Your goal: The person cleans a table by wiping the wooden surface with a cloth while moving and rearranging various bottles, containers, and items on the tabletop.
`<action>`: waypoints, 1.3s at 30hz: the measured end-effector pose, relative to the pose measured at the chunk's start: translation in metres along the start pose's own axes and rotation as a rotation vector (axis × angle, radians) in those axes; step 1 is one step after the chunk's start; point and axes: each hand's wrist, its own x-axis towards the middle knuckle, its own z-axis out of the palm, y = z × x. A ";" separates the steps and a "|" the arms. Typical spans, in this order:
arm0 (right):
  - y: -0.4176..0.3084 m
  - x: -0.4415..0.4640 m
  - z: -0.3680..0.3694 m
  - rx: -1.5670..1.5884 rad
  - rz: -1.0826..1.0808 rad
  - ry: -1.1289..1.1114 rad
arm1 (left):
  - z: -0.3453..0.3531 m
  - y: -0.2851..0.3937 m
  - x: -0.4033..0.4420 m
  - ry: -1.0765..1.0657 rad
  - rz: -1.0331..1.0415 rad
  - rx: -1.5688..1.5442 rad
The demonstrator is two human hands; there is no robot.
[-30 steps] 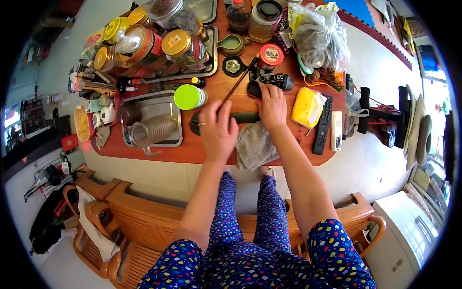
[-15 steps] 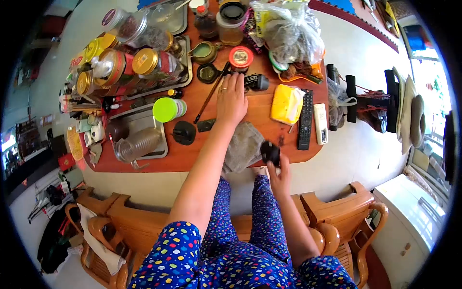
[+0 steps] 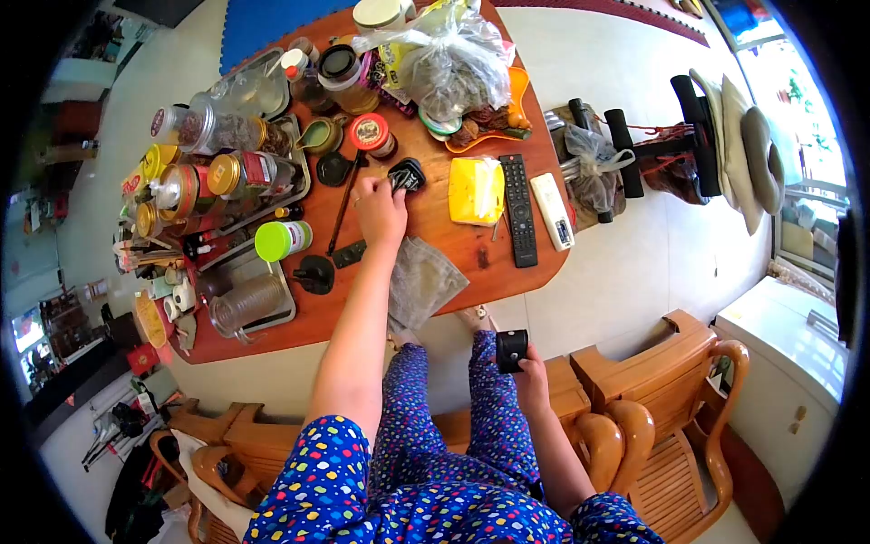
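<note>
My left hand (image 3: 379, 213) is over the table, with its fingers closed at the edge of a small black LED lamp (image 3: 408, 174). The LED lettering on the lamp was legible a moment ago. In my right hand (image 3: 532, 370), held low beyond the front edge of the table, is a black leather-like pouch (image 3: 510, 350) with small metal studs. A grey, crumpled bag or cloth (image 3: 422, 283) lies at the table's front edge, below my left forearm's right side. Left of my left hand, a thin dark stick (image 3: 346, 204) lies beside a black phone-like rectangle (image 3: 349, 254).
Jars (image 3: 258, 172) and a metal tray (image 3: 288, 304) crowd the left of the wooden table (image 3: 507, 281). A yellow packet (image 3: 476, 190), a black remote control (image 3: 517, 210) and a white remote (image 3: 552, 211) lie on the right. Wooden chairs (image 3: 657, 390) stand behind me.
The view has turned, shifting the table leftward. My left fingers have moved onto the LED lamp, which has tilted. My right hand has lowered away from the table with the black pouch.
</note>
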 end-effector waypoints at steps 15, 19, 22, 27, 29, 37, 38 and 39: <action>-0.069 0.061 -0.008 0.066 -0.249 0.159 | 0.015 0.136 0.085 -0.099 0.252 -0.195; -0.120 0.102 0.006 -0.165 -0.416 0.119 | 0.034 0.139 0.085 -0.076 0.211 -0.003; -0.154 0.155 0.028 -0.234 -0.585 0.054 | 0.018 0.129 0.054 0.124 0.244 -0.164; -0.199 0.279 0.062 -0.546 -0.747 0.168 | -0.018 0.080 -0.065 0.049 0.109 -0.262; -0.216 0.326 0.072 -0.824 -0.766 0.314 | -0.026 0.054 -0.112 0.027 0.035 -0.220; -0.211 0.386 0.094 -1.450 -0.855 0.559 | 0.000 0.028 -0.170 -0.347 -0.322 0.251; -0.205 0.382 0.093 -1.478 -1.000 0.729 | 0.009 0.027 -0.175 -0.323 -0.312 0.217; -0.201 0.359 0.105 -1.265 -1.078 0.611 | 0.014 0.024 -0.181 -0.326 -0.331 0.213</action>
